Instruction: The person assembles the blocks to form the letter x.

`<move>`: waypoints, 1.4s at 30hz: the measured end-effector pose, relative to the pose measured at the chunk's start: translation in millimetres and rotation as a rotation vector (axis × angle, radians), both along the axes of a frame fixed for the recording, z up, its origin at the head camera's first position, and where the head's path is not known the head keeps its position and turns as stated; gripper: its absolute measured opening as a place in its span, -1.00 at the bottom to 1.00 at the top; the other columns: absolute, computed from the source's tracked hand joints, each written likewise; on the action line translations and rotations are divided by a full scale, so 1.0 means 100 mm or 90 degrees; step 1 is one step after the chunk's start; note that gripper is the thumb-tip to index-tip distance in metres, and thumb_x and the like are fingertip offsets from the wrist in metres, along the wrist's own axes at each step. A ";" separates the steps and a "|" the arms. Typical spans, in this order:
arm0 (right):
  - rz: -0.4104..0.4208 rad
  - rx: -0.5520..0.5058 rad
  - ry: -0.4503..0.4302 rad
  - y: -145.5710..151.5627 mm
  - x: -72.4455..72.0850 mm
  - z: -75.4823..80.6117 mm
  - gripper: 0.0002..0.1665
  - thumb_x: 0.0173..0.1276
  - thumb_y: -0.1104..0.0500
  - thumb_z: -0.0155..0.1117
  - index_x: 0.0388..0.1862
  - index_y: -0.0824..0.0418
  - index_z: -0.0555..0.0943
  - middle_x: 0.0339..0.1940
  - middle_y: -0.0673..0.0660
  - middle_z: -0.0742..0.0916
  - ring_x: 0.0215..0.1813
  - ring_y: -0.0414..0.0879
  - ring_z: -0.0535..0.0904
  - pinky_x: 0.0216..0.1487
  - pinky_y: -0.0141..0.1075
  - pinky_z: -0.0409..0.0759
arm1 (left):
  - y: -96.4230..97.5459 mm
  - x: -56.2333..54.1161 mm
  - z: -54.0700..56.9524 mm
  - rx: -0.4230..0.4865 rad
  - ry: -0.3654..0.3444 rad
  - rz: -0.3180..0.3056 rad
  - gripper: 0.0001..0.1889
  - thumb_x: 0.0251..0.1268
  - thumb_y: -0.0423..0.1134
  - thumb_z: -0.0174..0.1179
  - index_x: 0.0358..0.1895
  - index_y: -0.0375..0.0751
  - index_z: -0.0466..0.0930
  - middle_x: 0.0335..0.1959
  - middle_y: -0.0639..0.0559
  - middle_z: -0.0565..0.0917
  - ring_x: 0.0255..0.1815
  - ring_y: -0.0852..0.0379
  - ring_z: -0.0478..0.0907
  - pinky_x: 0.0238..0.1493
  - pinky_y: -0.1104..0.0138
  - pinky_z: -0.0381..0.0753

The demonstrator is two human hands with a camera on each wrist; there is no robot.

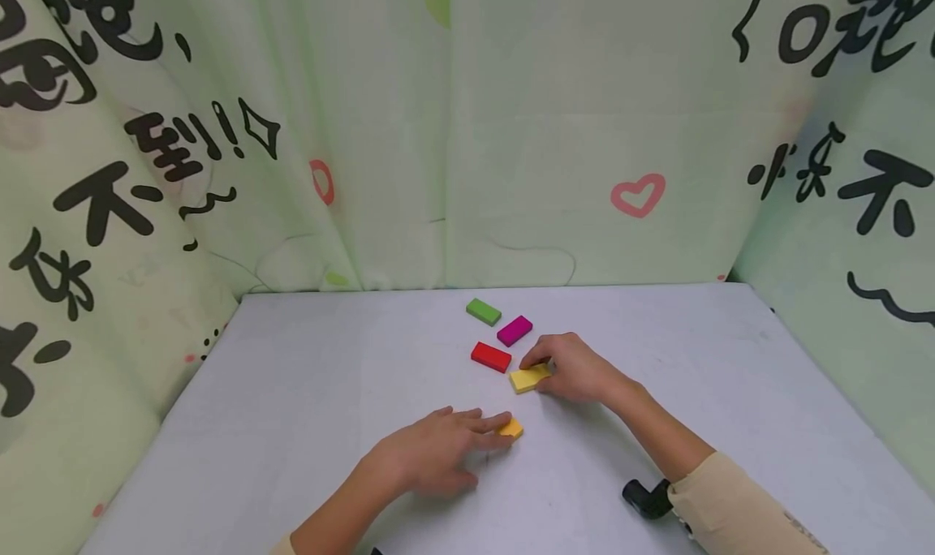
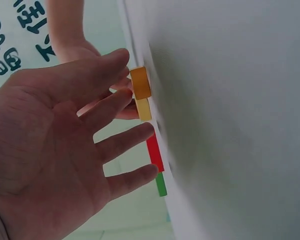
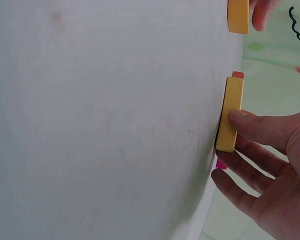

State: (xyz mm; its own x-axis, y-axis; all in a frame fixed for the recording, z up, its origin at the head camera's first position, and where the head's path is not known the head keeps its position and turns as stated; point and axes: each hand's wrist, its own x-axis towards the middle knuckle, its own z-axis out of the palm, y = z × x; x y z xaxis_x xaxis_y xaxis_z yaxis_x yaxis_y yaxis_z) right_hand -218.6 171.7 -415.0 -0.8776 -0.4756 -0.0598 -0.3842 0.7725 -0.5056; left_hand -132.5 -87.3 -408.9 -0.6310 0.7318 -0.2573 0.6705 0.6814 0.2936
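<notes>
My right hand (image 1: 577, 370) pinches a pale yellow block (image 1: 529, 378) between thumb and fingers, close over the white table. In the right wrist view the thumb lies on the near face of that yellow block (image 3: 230, 105). My left hand (image 1: 445, 451) hovers low with its fingers spread, over an orange-yellow block (image 1: 513, 428) that it partly hides. The left wrist view has this orange block (image 2: 141, 83) just beyond the fingertips, with nothing in the palm. A red block (image 1: 491, 357) lies just left of the yellow one.
Farther back on the white table (image 1: 329, 360) are a magenta block (image 1: 514, 330) and a green block (image 1: 484, 311). A black angular piece (image 1: 647, 498) sits by the right sleeve (image 1: 738, 506). Curtains (image 1: 526, 133) with lettering and hearts enclose the back and sides.
</notes>
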 end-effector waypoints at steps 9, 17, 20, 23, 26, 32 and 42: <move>-0.010 -0.003 -0.003 0.03 0.02 0.01 -0.66 0.25 0.32 0.55 0.02 0.16 0.81 -0.05 0.04 0.79 0.07 -0.02 0.68 0.14 -0.12 0.73 | -0.02 0.03 0.01 -0.013 -0.042 0.016 -0.22 0.37 -0.15 0.34 0.59 0.47 0.25 0.66 0.47 0.12 0.69 0.03 0.16 0.59 -0.14 0.25; -0.019 0.006 -0.003 0.05 0.06 0.01 -0.66 0.24 0.31 0.56 0.01 0.16 0.81 -0.06 0.02 0.79 0.05 -0.04 0.67 0.11 -0.14 0.74 | -0.05 0.02 -0.04 0.005 -0.056 0.002 -0.12 0.31 -0.24 0.31 0.63 0.44 0.15 0.68 0.47 0.06 0.72 0.02 0.09 0.59 -0.18 0.22; -0.024 0.004 -0.004 0.06 0.07 0.01 -0.67 0.24 0.31 0.56 0.00 0.16 0.81 -0.08 0.02 0.79 0.04 -0.06 0.67 0.11 -0.14 0.74 | -0.05 0.01 -0.04 0.004 -0.065 -0.001 -0.11 0.31 -0.22 0.31 0.64 0.44 0.13 0.68 0.46 0.06 0.72 0.01 0.08 0.58 -0.22 0.21; -0.017 0.000 0.000 0.09 0.10 0.03 -0.67 0.23 0.31 0.57 -0.01 0.18 0.81 -0.09 0.02 0.79 0.02 -0.05 0.68 0.10 -0.12 0.75 | -0.06 0.01 -0.04 0.004 -0.076 0.002 -0.10 0.29 -0.20 0.32 0.64 0.45 0.12 0.69 0.45 0.04 0.73 0.00 0.06 0.58 -0.26 0.19; -0.023 0.002 -0.002 0.11 0.13 0.04 -0.66 0.22 0.30 0.57 0.00 0.16 0.82 -0.07 0.01 0.79 0.04 -0.05 0.68 0.11 -0.12 0.74 | -0.07 0.01 -0.04 0.000 -0.081 0.003 -0.09 0.29 -0.17 0.34 0.64 0.46 0.10 0.69 0.46 0.02 0.73 0.00 0.04 0.58 -0.28 0.16; -0.024 0.002 -0.003 0.15 0.21 0.05 -0.66 0.22 0.30 0.57 0.00 0.15 0.81 -0.07 -0.01 0.79 0.06 -0.05 0.67 0.12 -0.11 0.74 | -0.07 0.02 -0.03 -0.010 -0.081 -0.003 -0.04 0.24 -0.03 0.44 0.65 0.46 0.08 0.70 0.47 -0.01 0.74 0.00 0.03 0.57 -0.29 0.17; -0.025 -0.006 -0.008 0.18 0.38 0.11 -0.67 0.20 0.32 0.58 -0.03 0.14 0.82 -0.11 -0.05 0.78 0.01 -0.10 0.66 0.11 -0.11 0.73 | -0.06 0.01 -0.05 -0.028 -0.082 -0.012 0.08 0.15 0.04 0.55 0.67 0.46 0.02 0.71 0.46 -0.07 0.74 0.00 0.00 0.55 -0.32 0.18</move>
